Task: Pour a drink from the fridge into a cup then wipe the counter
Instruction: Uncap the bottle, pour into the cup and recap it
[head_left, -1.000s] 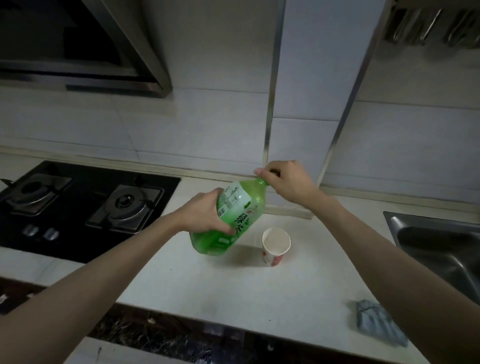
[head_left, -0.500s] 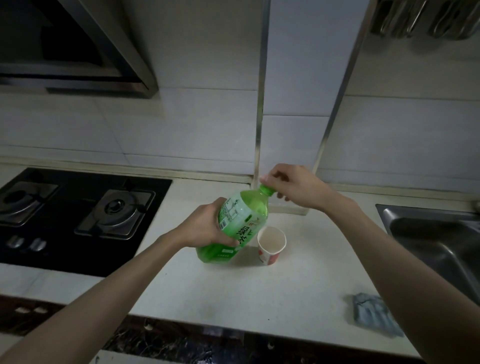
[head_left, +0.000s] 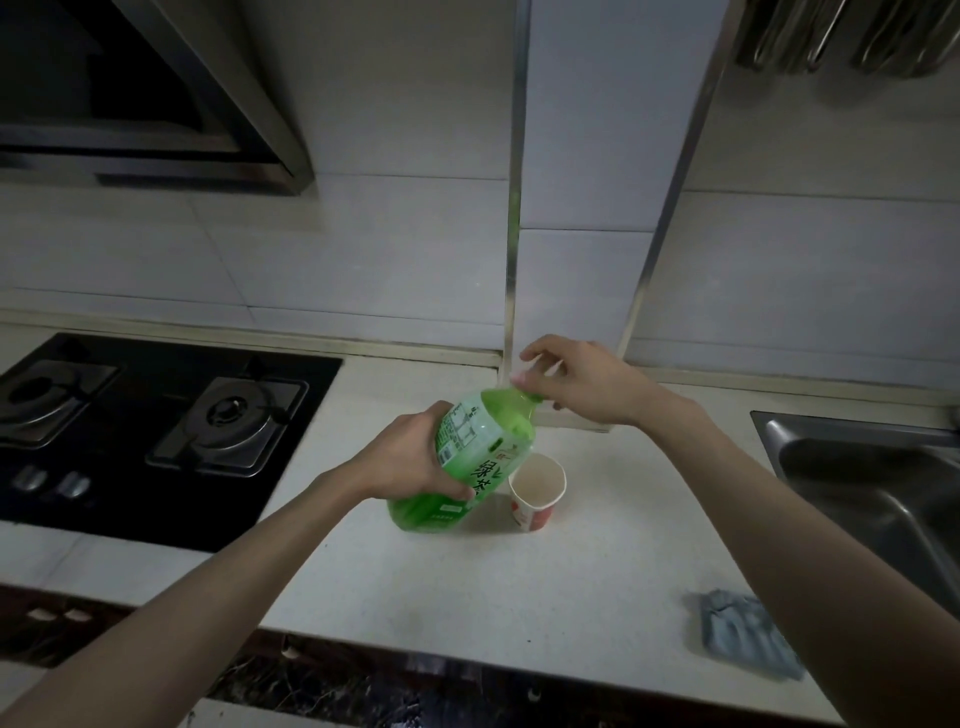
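Note:
A green tea bottle (head_left: 475, 457) stands tilted on the white counter (head_left: 493, 587), its top leaning to the right. My left hand (head_left: 410, 462) grips its body from the left. My right hand (head_left: 576, 382) pinches the top of the bottle; the cap itself is hidden under my fingers. A paper cup (head_left: 537, 491) with a red print stands upright just right of the bottle's base, almost touching it, and its inside looks empty.
A folded grey-blue cloth (head_left: 743, 631) lies near the counter's front right edge. A black gas hob (head_left: 156, 431) fills the left side. A steel sink (head_left: 878, 493) is at the right. A range hood (head_left: 156, 93) hangs above the hob.
The view has shifted slightly. My right hand's fingers have turned and spread a little at the bottle's top. The bottle stays tilted in my left hand beside the cup.

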